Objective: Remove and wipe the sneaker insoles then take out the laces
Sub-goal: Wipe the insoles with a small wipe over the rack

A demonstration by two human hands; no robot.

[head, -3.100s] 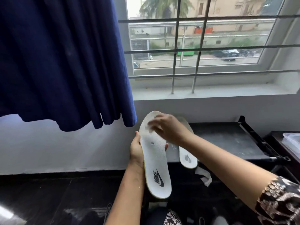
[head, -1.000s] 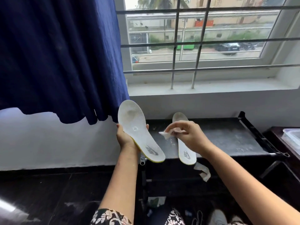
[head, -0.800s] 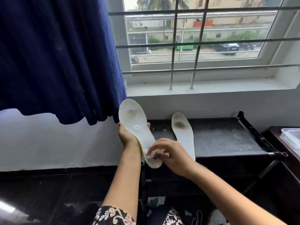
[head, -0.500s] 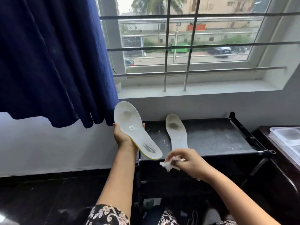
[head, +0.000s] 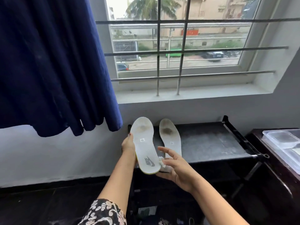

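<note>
Insole number one (head: 144, 146) is held up over the left end of the black rack (head: 211, 143), printed face toward the camera and toe uppermost, just right of where the blue curtain (head: 48, 62) hangs. The left hand (head: 129, 146) clasps it by one long edge only. At the rack's front edge the right hand (head: 177, 169) hovers beside the heel, its fingers spread and slack, with a small tissue wad (head: 162, 162) seemingly nipped between two of them. The second insole (head: 170, 137) lies flat on the rack top, a dark stain at its toe.

That loose hold looks like the weak point: the wad could slip and drop below the rack. Pressing hard on an insole gripped by one edge might also bend it or twist it free. The rack top looks dusty, so a wiped insole laid there may pick up dirt again.
</note>
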